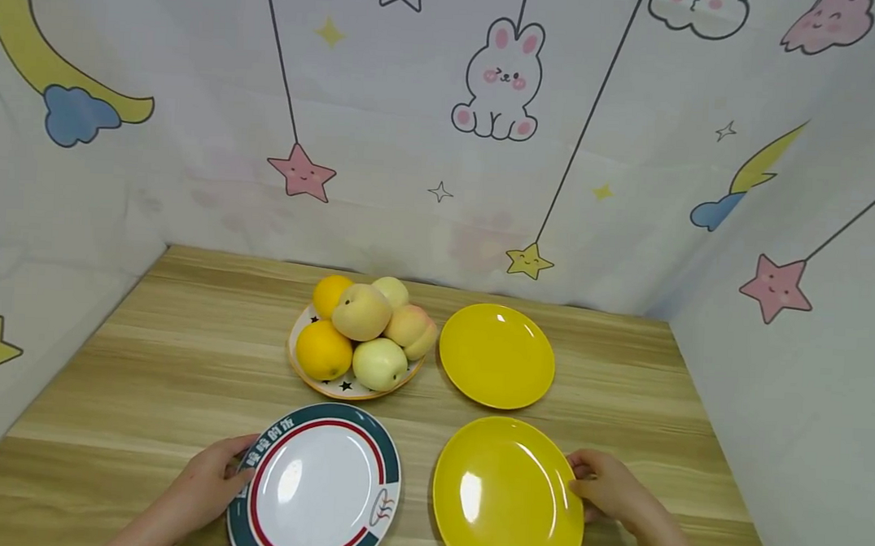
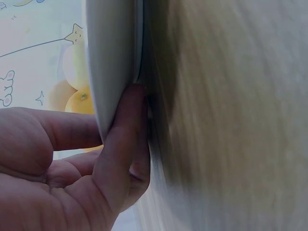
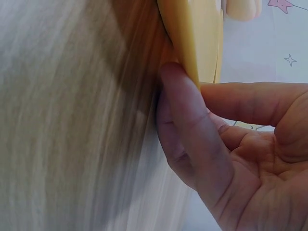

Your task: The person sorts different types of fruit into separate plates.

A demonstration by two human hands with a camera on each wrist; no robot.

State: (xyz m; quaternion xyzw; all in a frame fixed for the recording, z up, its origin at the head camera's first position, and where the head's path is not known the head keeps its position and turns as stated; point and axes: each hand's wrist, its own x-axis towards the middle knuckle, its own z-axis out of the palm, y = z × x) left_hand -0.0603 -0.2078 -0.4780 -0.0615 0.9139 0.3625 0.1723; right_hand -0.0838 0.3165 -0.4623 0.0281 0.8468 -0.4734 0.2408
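My left hand (image 1: 208, 481) grips the left rim of a white plate (image 1: 318, 488) with a dark green border and a red ring. In the left wrist view its thumb lies over the rim of the plate (image 2: 108, 57) and its fingers are under it, close to the wood. A yellow plate (image 1: 508, 496) stands to the right, its right rim pinched by my right hand (image 1: 611, 486). The right wrist view shows the thumb on top of the yellow rim (image 3: 185, 43) and the other fingers tucked beneath.
Behind the white plate stands a star-patterned dish (image 1: 346, 389) heaped with oranges, peaches and pale green fruit. A second yellow plate (image 1: 497, 355) lies behind the gripped yellow one. Printed cloth walls (image 1: 415, 125) enclose the wooden table (image 1: 148, 358) at the back and sides.
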